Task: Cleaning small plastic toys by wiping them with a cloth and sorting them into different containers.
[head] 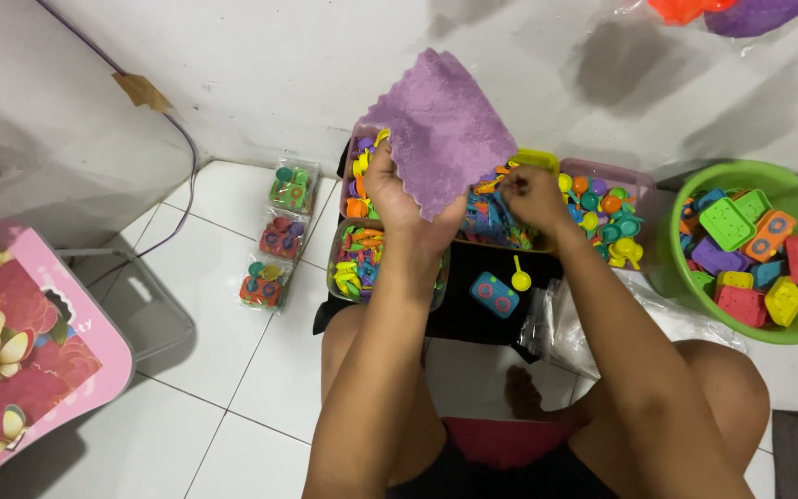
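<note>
My left hand grips a purple fuzzy cloth and holds it up over clear boxes of small colourful plastic toys. Fingers of my right hand reach into the middle box of blue and orange toy pieces, pinching at something small; what it grips is too small to tell. A blue toy piece and a yellow toy spoon lie on the black mat just below my hands. I sit cross-legged on the white tiled floor.
A green basin of toy stoves stands at the right. A pink-rimmed box of toy cups sits beside it. Three packed toy bags lie in a row at left. A pink floral folding table stands at far left, a white wall behind.
</note>
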